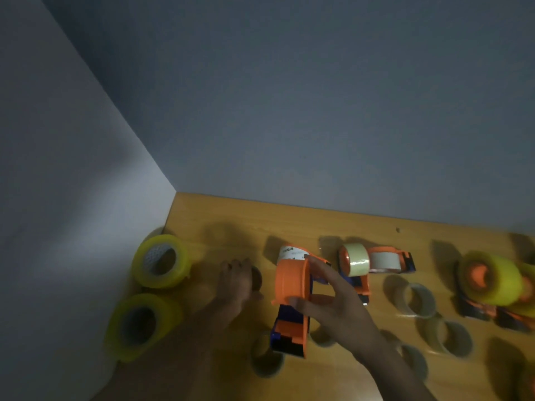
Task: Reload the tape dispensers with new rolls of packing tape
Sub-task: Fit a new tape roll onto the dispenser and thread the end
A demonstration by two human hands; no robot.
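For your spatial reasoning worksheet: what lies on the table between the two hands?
In the head view, only bare wooden table separates the left hand from the right hand, which grips the orange dispenser.

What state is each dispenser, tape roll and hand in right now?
Orange dispenser: held up off the table, no roll visible on it.
Right hand: grips the orange dispenser.
Left hand: rests on a brown core, grip unclear.
Second dispenser: on the table, loaded with a pale roll.
Far-right dispenser: on the table, loaded with a yellow roll.
Two yellow rolls: loose, on their sides, at left.
Empty cores: loose on the table.
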